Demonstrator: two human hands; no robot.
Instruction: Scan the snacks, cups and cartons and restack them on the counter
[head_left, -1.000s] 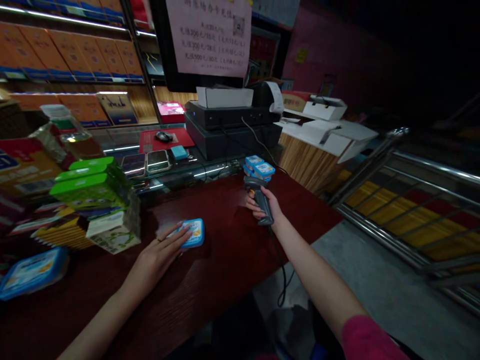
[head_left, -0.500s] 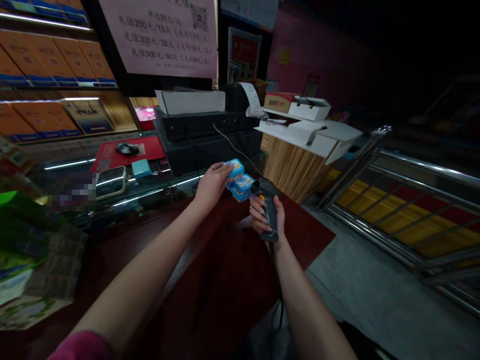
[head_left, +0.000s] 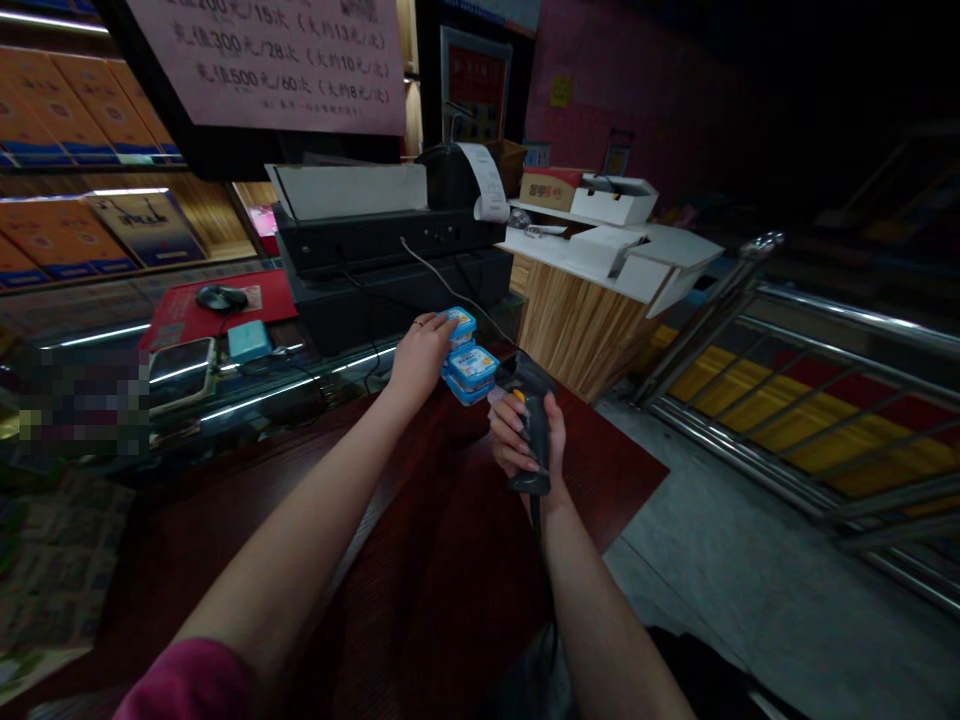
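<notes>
My right hand point(head_left: 521, 440) is wrapped round the grip of a black barcode scanner point(head_left: 536, 430), its head pointing away from me and a cable hanging below. Just in front of the scanner, small blue lidded plastic packs point(head_left: 472, 370) with printed labels stand on the dark red-brown tabletop point(head_left: 442, 540). On another blue pack point(head_left: 459, 325), at the back of the group, rests my left hand point(head_left: 424, 350). Its fingers curl over that pack's left side, with the fingertips partly hidden.
Behind the packs stands a black cash drawer point(head_left: 390, 240) below a receipt printer point(head_left: 450, 185) with paper hanging out. A phone point(head_left: 180, 372), a turquoise box point(head_left: 250, 342) and a mouse point(head_left: 221, 297) lie on the left. A metal railing point(head_left: 825, 420) runs along the right.
The view has shifted, so the background sits further left and higher. Both hands stay near the packs; the scanner is still held, slightly further from the front pack.
</notes>
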